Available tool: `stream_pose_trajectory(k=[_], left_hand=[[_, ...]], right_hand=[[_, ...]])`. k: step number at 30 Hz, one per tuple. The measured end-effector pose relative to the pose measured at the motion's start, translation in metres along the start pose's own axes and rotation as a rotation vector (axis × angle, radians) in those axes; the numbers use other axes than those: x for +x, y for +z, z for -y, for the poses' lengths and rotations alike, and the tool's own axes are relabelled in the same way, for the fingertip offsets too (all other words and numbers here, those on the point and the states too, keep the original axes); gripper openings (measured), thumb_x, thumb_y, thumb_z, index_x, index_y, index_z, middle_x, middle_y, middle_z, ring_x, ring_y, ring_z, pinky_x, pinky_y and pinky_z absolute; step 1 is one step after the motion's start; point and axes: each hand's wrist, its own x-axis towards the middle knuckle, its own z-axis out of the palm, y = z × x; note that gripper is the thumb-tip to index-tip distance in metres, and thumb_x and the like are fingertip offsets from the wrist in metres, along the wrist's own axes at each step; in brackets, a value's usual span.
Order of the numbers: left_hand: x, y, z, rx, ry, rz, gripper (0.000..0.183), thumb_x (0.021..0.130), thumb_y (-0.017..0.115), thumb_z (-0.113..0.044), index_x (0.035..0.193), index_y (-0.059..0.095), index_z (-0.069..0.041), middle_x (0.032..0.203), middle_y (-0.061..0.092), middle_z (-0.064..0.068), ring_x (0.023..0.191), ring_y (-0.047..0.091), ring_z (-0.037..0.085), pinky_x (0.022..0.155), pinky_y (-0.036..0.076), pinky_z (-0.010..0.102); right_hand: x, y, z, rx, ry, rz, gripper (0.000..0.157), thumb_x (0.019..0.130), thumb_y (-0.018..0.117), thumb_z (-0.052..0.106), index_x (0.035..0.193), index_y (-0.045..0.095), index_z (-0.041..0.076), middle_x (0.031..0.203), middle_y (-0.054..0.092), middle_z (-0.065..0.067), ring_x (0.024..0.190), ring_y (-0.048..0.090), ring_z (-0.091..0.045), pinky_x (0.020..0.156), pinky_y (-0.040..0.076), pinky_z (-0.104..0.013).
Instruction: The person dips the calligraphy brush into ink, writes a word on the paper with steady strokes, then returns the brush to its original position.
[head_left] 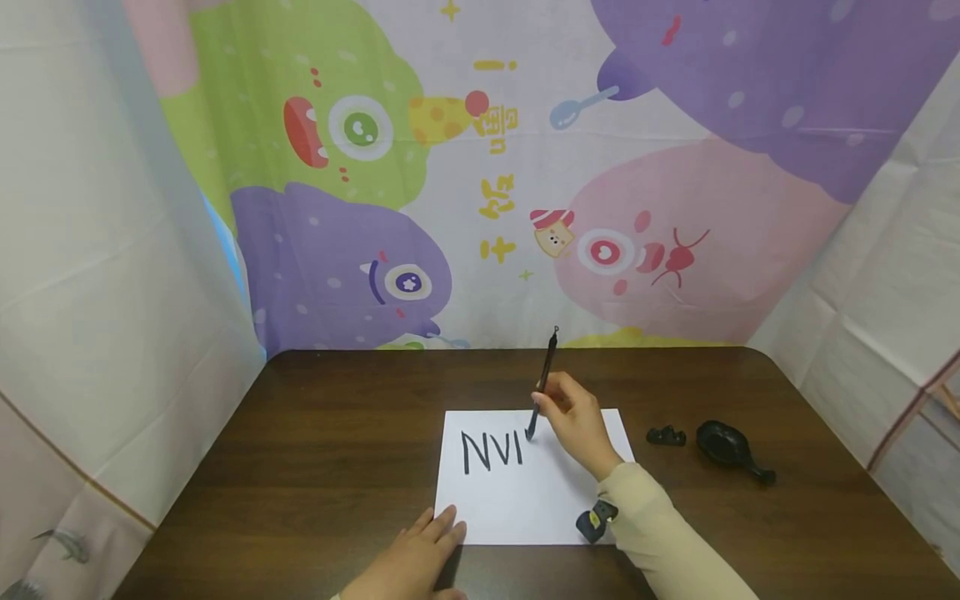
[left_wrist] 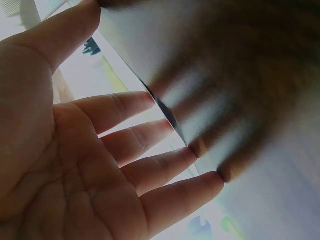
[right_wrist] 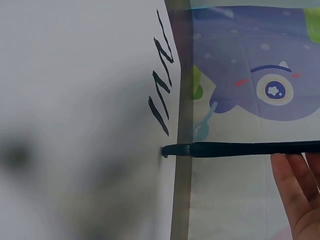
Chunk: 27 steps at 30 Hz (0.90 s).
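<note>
A white sheet of paper [head_left: 517, 508] lies on the dark wooden table, with the black letters "NVI" [head_left: 491, 452] across its upper left part. My right hand [head_left: 577, 421] pinches a black writing brush [head_left: 547, 367] upright, its dark tip touching the paper just right of the "I". In the right wrist view the brush [right_wrist: 240, 149] meets the sheet beside the row of strokes [right_wrist: 161, 75], and only some fingers [right_wrist: 295, 195] show. At the paper's lower left corner rests my left hand [head_left: 416, 554], fingers extended; the left wrist view shows its fingertips [left_wrist: 210, 185] against the surface.
Right of the paper are a small black brush rest [head_left: 666, 435] and a black spoon-shaped dish [head_left: 726, 443] with a short handle. Behind the table [head_left: 322, 433] hangs a cartoon-printed curtain [head_left: 495, 300]. Pale cloth flanks both sides.
</note>
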Motion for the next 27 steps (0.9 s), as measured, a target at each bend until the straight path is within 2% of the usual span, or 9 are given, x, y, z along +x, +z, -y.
stream_pose_trajectory(k=[14,22,27], left_hand=[[-0.0012,-0.0012,-0.0007,-0.005,-0.004,-0.005,0.077,0.079,0.074,-0.050,0.139,0.053,-0.007,0.151,0.044,0.018,0.133,0.045,0.047,0.095,0.046,0.066],[0.0015,-0.0013,-0.0010,-0.025,-0.031,0.037,0.075,0.080,0.074,-0.050,0.139,0.053,-0.009,0.152,0.044,0.016,0.134,0.044,0.046,0.097,0.045,0.066],[0.0011,-0.0001,-0.0007,-0.018,-0.020,0.028,0.076,0.079,0.074,-0.051,0.139,0.054,-0.009,0.151,0.045,0.016,0.134,0.045,0.046,0.096,0.045,0.066]], right_hand=[[-0.0026,-0.0003,0.0036,-0.005,0.008,0.021,0.012,0.091,0.068,0.010,0.101,0.063,0.007,0.085,0.064,-0.008,0.074,0.066,-0.018,0.064,0.058,-0.022],[-0.0050,-0.0015,0.0061,0.019,0.032,0.036,0.012,0.091,0.068,0.010,0.102,0.063,0.007,0.087,0.065,-0.009,0.083,0.068,-0.023,0.066,0.059,-0.021],[-0.0062,-0.0028,0.0070,0.042,0.028,0.041,0.012,0.091,0.069,0.011,0.101,0.063,0.007,0.086,0.065,-0.009,0.082,0.069,-0.025,0.065,0.059,-0.023]])
